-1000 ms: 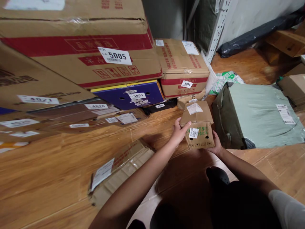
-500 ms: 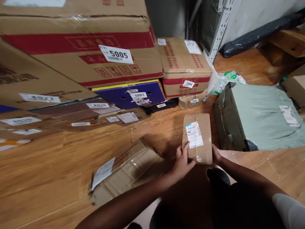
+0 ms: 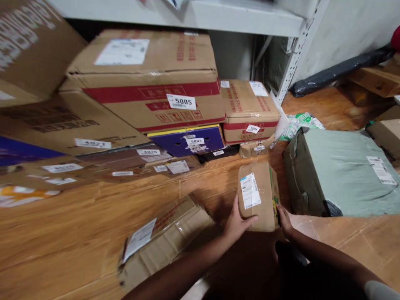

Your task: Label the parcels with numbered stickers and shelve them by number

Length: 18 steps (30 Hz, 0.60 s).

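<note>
Both hands clamp the small brown cardboard parcel (image 3: 265, 196) by its near end: the left hand (image 3: 236, 224) has its thumb over the top edge and its fingers under the left corner, and the right hand (image 3: 283, 220) presses the right side. A second ago the parcel stood tipped up, with a numbered sticker on its end turned toward the camera. It has since been rolled over, so its broad taped face with the white shipping label (image 3: 250, 191) lies uppermost. A strip of green and yellow print shows along its right edge. The label face is now the one open to reading, which I judge to be the point of the turn. Whether the parcel rests on the wood-grain floor (image 3: 78, 233) or hangs just above it, I cannot tell.

Room is tight on the right, where the grey-green plastic-wrapped bundle (image 3: 340, 171) sits just beside the parcel. Behind, well apart, are the big brown carton with a red band marked 5005 (image 3: 150, 79), the blue flat box marked 5003 (image 3: 187, 141) and the smaller brown carton marked 5004 (image 3: 246, 108), all under the white metal shelf (image 3: 237, 16). To the left, the flat taped cardboard packet (image 3: 168, 233) lies near. Bare floor shows between the parcel and the stack.
</note>
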### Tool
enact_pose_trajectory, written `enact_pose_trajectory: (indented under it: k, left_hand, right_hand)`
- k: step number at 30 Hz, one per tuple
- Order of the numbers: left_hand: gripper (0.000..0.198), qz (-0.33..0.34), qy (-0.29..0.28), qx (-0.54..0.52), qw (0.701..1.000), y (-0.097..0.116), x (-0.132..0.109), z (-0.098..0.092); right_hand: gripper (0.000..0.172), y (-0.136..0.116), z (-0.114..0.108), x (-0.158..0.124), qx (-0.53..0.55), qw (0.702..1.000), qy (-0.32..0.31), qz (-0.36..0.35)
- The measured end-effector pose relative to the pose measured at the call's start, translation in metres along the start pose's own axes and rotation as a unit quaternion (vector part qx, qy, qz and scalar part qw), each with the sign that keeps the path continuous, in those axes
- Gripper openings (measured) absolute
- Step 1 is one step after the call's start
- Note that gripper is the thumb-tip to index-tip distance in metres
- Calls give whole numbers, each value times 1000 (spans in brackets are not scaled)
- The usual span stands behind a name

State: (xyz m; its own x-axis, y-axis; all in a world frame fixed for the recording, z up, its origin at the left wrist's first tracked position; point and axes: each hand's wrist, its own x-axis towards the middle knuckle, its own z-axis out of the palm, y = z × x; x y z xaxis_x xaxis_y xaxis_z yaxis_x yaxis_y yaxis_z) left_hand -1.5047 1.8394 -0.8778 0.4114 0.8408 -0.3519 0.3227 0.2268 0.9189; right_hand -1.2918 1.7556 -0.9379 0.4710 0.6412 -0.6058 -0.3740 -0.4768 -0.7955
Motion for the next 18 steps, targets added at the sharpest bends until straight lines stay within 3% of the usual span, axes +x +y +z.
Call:
enact_pose_trajectory:
  k: [4,10,14,18]
  left_hand:
    - [112,45,5,-12,999,-14,-26,1]
    - [113,136,-40,-13,990,-9,-71,5]
    - [116,200,-8,-43,979,19,-62,6]
    - [124,250,38,-86,964,86,-22,-2]
  right_hand:
    - [72,-6,-4,-26,-35,998,50,-30]
    - [51,-27,-15,-67,-80,990,68,-90]
    - [54,-87,-13,-67,-52,985,62,-151]
    - [48,-181,-9,-67,-17,959,91,-269]
